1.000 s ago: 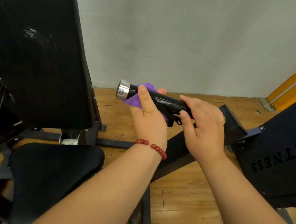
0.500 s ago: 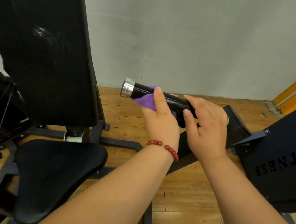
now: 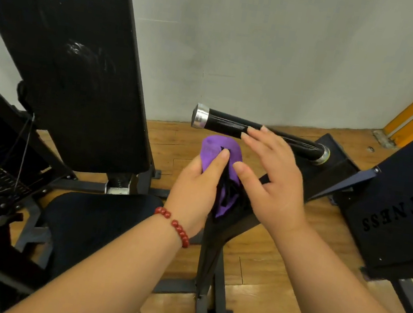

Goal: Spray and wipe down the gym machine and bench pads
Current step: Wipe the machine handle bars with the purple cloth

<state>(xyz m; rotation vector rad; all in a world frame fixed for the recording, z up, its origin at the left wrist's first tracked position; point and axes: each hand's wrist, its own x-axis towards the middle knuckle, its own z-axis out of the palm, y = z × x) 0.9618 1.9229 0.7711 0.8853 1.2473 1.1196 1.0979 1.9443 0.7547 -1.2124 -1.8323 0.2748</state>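
Gripping a crumpled purple cloth (image 3: 211,152), your left hand (image 3: 195,185) sits below the black chrome-capped handle (image 3: 227,125); your right hand (image 3: 275,190) is spread, holding nothing.

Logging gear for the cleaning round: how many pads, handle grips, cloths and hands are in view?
Pads: 2, the back pad and the seat pad
Handle grip: 1
Purple cloth: 1
Hands: 2, the left hand holding the cloth and the right hand
Total: 6
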